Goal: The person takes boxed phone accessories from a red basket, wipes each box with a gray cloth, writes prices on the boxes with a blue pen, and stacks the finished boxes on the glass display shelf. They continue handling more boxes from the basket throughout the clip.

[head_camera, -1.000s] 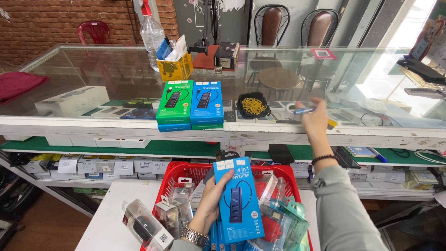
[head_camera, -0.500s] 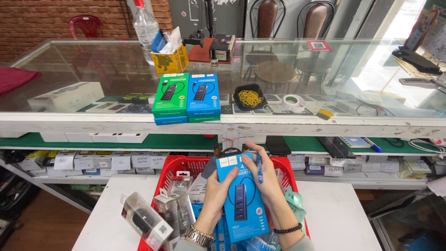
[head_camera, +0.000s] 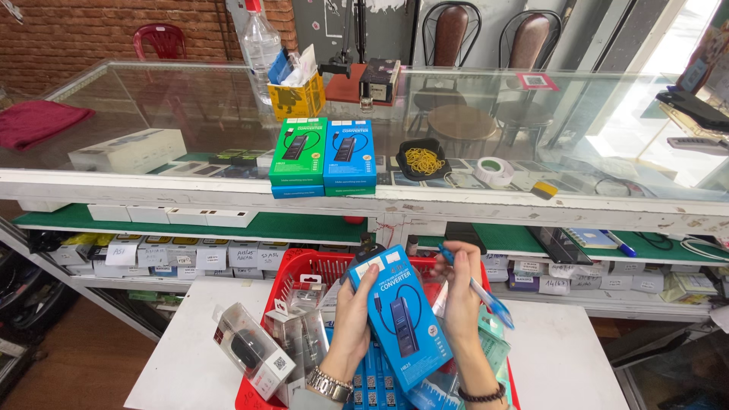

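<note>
Right now your left hand (head_camera: 355, 323) grips a blue box (head_camera: 400, 325) by its left edge, holding it upright and tilted just above a red basket (head_camera: 319, 267) that sits on a white table (head_camera: 182, 357). Your right hand (head_camera: 462, 307) presses against the box's right edge while its fingers are also closed around a blue pen (head_camera: 477, 292), whose tip points down and away to the right of that hand.

Below and left of your left hand, clear plastic packs (head_camera: 258, 353) lean against the basket's side, and more blue boxes stand inside it beneath your wrists. Ahead of both hands, on the glass counter (head_camera: 152, 106), a green box (head_camera: 298, 152) and a matching blue box (head_camera: 349, 152) already lie side by side on top of others, so some boxes seem dealt with while many are left in the basket.

A second ago your right hand was stretched forward to the counter, well apart from the box. Half a second ago it had come back to the box, and now it rests there with the pen raised a little higher.
</note>
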### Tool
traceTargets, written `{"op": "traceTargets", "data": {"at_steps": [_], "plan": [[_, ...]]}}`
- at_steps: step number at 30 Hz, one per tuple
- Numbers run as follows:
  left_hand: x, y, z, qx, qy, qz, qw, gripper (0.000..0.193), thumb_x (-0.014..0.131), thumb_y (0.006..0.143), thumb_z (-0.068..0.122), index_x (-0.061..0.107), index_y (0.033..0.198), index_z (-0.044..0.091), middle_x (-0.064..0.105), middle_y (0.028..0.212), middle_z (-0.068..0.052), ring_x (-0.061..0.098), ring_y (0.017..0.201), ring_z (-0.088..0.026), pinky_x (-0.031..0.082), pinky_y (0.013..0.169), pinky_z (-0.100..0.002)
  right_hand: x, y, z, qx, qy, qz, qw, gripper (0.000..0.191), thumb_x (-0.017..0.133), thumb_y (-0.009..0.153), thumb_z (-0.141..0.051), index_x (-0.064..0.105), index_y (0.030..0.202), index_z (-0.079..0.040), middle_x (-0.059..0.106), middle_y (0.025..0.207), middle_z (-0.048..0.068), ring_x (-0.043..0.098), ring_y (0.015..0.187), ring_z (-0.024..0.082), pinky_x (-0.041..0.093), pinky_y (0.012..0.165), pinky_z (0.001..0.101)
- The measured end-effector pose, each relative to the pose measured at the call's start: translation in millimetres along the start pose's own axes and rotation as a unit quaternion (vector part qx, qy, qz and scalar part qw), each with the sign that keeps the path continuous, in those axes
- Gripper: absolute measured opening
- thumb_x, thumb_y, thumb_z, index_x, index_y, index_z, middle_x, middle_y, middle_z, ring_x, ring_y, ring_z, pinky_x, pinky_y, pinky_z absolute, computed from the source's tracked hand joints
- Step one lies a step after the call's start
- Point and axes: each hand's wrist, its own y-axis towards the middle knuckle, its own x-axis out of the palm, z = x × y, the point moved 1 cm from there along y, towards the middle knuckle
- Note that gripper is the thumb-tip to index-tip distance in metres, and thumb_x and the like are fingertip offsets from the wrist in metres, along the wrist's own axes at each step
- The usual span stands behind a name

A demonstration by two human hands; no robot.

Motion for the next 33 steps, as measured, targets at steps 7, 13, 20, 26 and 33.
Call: {"op": "traceTargets", "data": {"at_steps": [7,13,20,26,33], "plan": [[5,-11,-1,0.023,-0.019,-0.006,1.000,0.043,0.066,0.092,0.030,0.064,0.126,0.003,0.075,0.113,-0.009,0.074,0.097,-0.014,0.061,0.080,-0.029,9,-20,-3,0.036,-0.058,-0.069,0.995,0.020,0.067,0.094,-0.008,0.067,0.113,0.001,0.073,0.095,0.009,0.067,0.082,0.011,0.056,0.074,0.0245],[10,-16,0,0.045,-0.031,-0.016,0.998,0.039,0.069,0.093,0.028,0.067,0.120,-0.001,0.076,0.108,-0.011,0.073,0.091,-0.014,0.060,0.076,-0.029,24,-20,-11,-0.017,-0.125,-0.076,0.989,0.016,0.071,0.092,-0.006,0.067,0.106,0.001,0.073,0.092,0.006,0.066,0.081,0.007,0.055,0.070,0.0209],[16,-23,0,0.049,-0.036,-0.023,0.998,0.036,0.069,0.093,0.025,0.068,0.117,-0.002,0.077,0.108,-0.010,0.074,0.091,-0.014,0.061,0.076,-0.029,29,-28,-15,-0.129,-0.240,-0.015,0.962,0.012,0.074,0.090,-0.007,0.069,0.099,0.000,0.069,0.080,0.000,0.060,0.070,0.003,0.049,0.061,0.0193],[18,-24,0,0.045,-0.039,-0.016,0.998,0.035,0.069,0.093,0.025,0.069,0.116,-0.001,0.077,0.107,-0.011,0.074,0.091,-0.014,0.061,0.076,-0.029,28,-27,-17,-0.131,-0.248,-0.022,0.960,0.010,0.074,0.090,-0.007,0.070,0.097,-0.001,0.067,0.076,0.000,0.054,0.065,0.003,0.044,0.056,0.0191],[18,-24,0,0.032,-0.035,-0.009,0.999,0.034,0.068,0.092,0.025,0.068,0.117,0.001,0.077,0.107,-0.010,0.075,0.091,-0.014,0.062,0.076,-0.029,29,-27,-20,-0.123,-0.249,-0.034,0.960,0.010,0.074,0.090,-0.008,0.071,0.097,-0.002,0.068,0.077,-0.001,0.055,0.066,0.003,0.044,0.056,0.0180]]}}
